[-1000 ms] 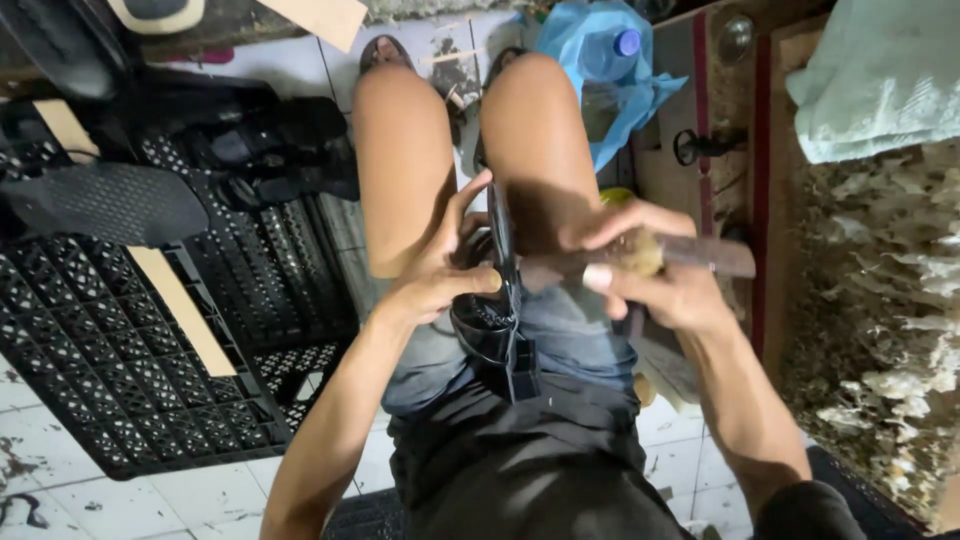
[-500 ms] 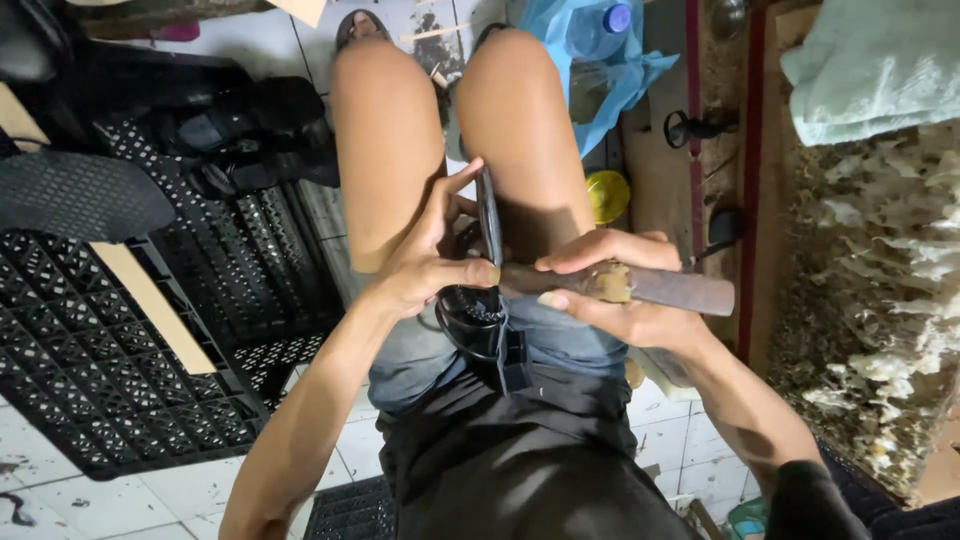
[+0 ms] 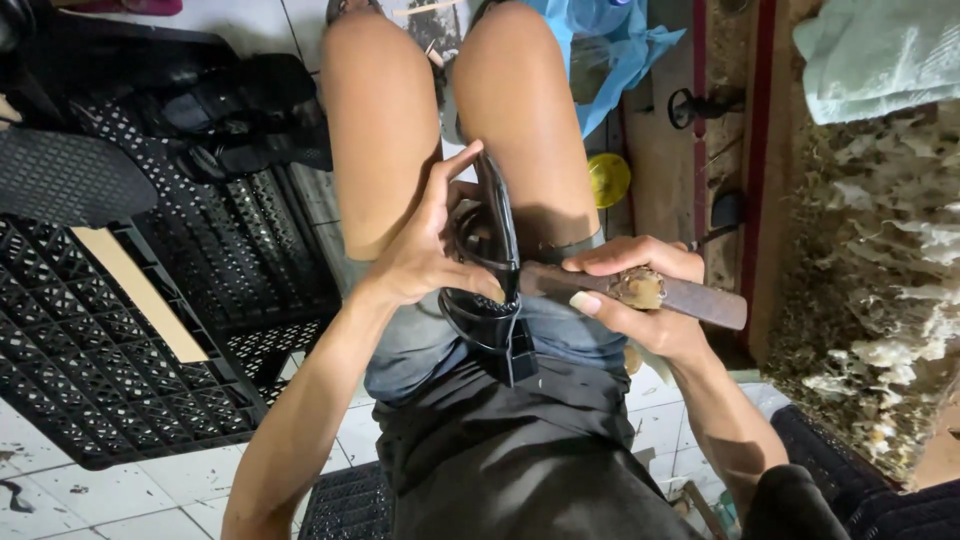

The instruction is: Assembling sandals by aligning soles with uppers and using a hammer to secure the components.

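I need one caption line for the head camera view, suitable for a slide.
Seated person's left hand steadies a black shoe on the lap while the right hand presses a flat brown tool against it.

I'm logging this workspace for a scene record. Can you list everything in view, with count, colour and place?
shoe: one, black, on the lap, held by the left hand
tool: one, brown, flat bar, in the right hand, tip at the shoe
crates: several, black, on the floor at left
bag: one, blue, top centre
lid: one, yellow, floor beside the knee
cloth: one, pale green, top right
left hand: one, gripping the shoe
right hand: one, gripping the tool
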